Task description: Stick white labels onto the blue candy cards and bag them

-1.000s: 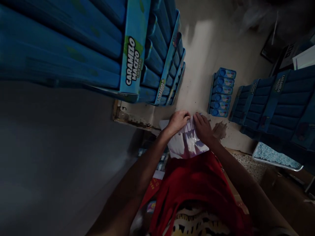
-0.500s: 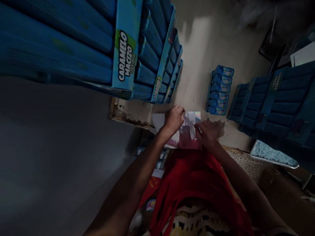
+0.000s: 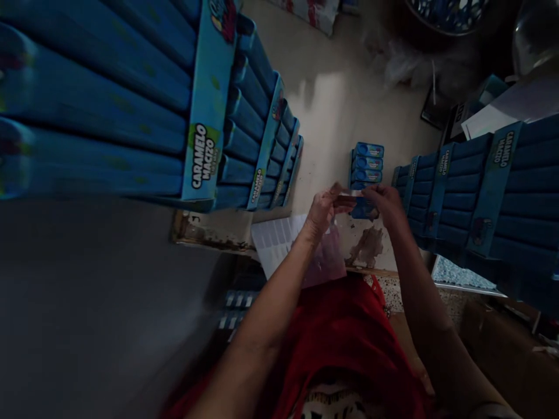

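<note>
My left hand (image 3: pixel 324 209) and my right hand (image 3: pixel 385 202) face each other above the table. Between their fingertips is a small pale clear strip (image 3: pixel 356 193), which looks like a sticker; it is thin and blurred. The right finger and thumb pinch its right end, and the left fingers close at its left end. Below my left forearm, a sheet of white and pinkish stickers (image 3: pixel 277 237) lies over the table edge. Just behind the hands stands a short row of blue boxes (image 3: pixel 369 163) in a tray, its near end partly covered by my fingers.
Big stacks of blue candy boxes (image 3: pixel 248 128) rise at the left, and more stacked boxes (image 3: pixel 476 192) stand at the right. A metal tray (image 3: pixel 463 274) of small pale-blue pieces sits under the right stack. A round container (image 3: pixel 445 29) is at the back right.
Both hands have left the sticker sheet and moved right and forward to the row of blue boxes, with the small strip now between them. The sheet lies uncovered. The view has shifted.
</note>
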The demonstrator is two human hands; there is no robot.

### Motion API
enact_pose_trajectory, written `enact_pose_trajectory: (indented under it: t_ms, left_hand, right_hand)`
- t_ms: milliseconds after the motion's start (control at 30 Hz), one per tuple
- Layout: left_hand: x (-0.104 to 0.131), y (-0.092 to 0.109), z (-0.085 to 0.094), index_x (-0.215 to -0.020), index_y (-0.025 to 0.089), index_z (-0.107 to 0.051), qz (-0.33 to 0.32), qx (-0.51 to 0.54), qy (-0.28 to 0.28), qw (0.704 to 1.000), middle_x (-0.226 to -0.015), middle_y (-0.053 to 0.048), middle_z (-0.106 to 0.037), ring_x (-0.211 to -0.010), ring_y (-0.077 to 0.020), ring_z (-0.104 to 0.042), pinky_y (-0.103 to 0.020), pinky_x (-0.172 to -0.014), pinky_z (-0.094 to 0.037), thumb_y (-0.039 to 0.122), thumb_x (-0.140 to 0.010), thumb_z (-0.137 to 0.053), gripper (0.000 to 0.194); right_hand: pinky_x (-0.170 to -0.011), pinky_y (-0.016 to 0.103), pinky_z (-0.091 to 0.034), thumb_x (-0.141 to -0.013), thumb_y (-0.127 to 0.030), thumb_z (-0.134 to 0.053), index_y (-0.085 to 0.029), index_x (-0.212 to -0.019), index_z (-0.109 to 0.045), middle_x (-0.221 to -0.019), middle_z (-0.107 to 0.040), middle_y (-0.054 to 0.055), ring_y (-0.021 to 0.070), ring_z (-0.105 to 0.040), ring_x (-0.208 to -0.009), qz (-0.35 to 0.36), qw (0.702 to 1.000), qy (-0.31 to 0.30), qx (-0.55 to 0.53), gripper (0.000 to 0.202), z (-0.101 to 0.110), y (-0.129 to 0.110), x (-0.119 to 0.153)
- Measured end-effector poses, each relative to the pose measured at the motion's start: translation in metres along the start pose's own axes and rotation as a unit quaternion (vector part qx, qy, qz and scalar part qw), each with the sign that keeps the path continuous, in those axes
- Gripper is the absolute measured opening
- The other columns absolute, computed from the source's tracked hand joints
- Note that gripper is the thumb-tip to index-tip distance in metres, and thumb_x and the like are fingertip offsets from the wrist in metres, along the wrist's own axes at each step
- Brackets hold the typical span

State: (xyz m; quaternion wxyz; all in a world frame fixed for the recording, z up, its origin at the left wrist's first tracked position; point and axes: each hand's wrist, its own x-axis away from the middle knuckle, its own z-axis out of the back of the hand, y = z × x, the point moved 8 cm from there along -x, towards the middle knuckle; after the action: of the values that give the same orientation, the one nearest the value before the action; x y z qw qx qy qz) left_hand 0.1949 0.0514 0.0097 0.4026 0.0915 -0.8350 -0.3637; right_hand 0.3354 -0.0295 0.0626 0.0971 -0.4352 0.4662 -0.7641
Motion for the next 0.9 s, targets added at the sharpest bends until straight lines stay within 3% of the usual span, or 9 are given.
enact_pose_trajectory:
  t_ms: [100,200,333,433,600,733,900]
  left_hand:
    - [-0.007,0.005,0.005,-0.093,0.016,-0.068,-0.007,0.032,0.048,0.998,-0.09,-0.012,-0.079,-0.081,-0.0247,-0.078,-0.035,-0.075,-0.06,0.076,-0.067,-0.081,0.067]
    - [-0.01,0.007,0.01,-0.091,0.017,-0.068,-0.007,0.052,0.092,0.994,-0.088,-0.009,-0.079,-0.073,-0.0199,-0.077,-0.029,-0.069,-0.059,0.061,-0.061,-0.091,0.059]
    - [-0.021,0.018,0.013,-0.086,0.017,-0.068,-0.034,0.039,0.12,0.991,-0.082,-0.006,-0.077,-0.071,-0.0189,-0.076,-0.026,-0.064,-0.057,0.057,-0.064,-0.089,0.05]
    - [-0.036,0.036,0.014,-0.084,0.018,-0.071,-0.098,-0.002,0.148,0.984,-0.077,-0.003,-0.075,-0.064,-0.016,-0.072,-0.025,-0.059,-0.056,0.054,-0.069,-0.085,0.042]
    - [-0.063,0.063,0.011,-0.081,0.018,-0.075,-0.183,-0.086,0.201,0.959,-0.07,0.0,-0.07,-0.059,-0.0136,-0.068,-0.023,-0.056,-0.055,0.047,-0.078,-0.079,0.029]
    - [-0.081,0.07,0.008,-0.078,0.018,-0.075,-0.199,-0.112,0.2,0.953,-0.069,0.001,-0.069,-0.057,-0.0136,-0.067,-0.022,-0.054,-0.053,0.039,-0.081,-0.078,0.022]
    - [-0.092,0.072,0.011,-0.08,0.017,-0.074,-0.178,-0.126,0.209,0.953,-0.071,0.0,-0.07,-0.057,-0.0137,-0.068,-0.023,-0.054,-0.054,0.036,-0.083,-0.076,0.02]
  right_hand:
    - [-0.06,0.023,-0.04,-0.069,-0.042,-0.075,-0.017,-0.068,-0.067,-0.06,-0.057,-0.006,0.0109,-0.053,-0.061,0.032,0.999,0.035,0.025,0.026,0.006,-0.002,-0.015]
    - [-0.068,0.027,-0.044,-0.068,-0.05,-0.074,-0.019,-0.069,-0.068,-0.065,-0.06,-0.004,0.0146,-0.057,-0.069,0.038,0.998,0.037,0.037,0.031,0.008,-0.007,-0.02]
    - [-0.07,0.028,-0.044,-0.069,-0.049,-0.073,-0.019,-0.071,-0.069,-0.066,-0.06,-0.004,0.0149,-0.056,-0.069,0.051,0.996,0.046,0.06,0.03,0.011,-0.021,-0.028]
    - [-0.069,0.028,-0.043,-0.072,-0.043,-0.073,-0.018,-0.072,-0.07,-0.065,-0.062,-0.004,0.0162,-0.057,-0.07,0.075,0.988,0.08,0.11,0.024,0.014,-0.037,-0.042]
    - [-0.074,0.031,-0.045,-0.08,-0.037,-0.069,-0.019,-0.081,-0.075,-0.071,-0.068,0.001,0.0203,-0.061,-0.075,0.108,0.943,0.179,0.26,0.019,0.022,-0.062,-0.067]
    - [-0.079,0.033,-0.047,-0.086,-0.036,-0.067,-0.022,-0.085,-0.075,-0.083,-0.072,0.003,0.0223,-0.063,-0.081,0.112,0.914,0.212,0.329,0.016,0.022,-0.066,-0.083]
    - [-0.082,0.034,-0.046,-0.09,-0.036,-0.064,-0.022,-0.088,-0.075,-0.088,-0.073,0.003,0.0223,-0.064,-0.085,0.1,0.913,0.195,0.344,0.018,0.018,-0.058,-0.091]
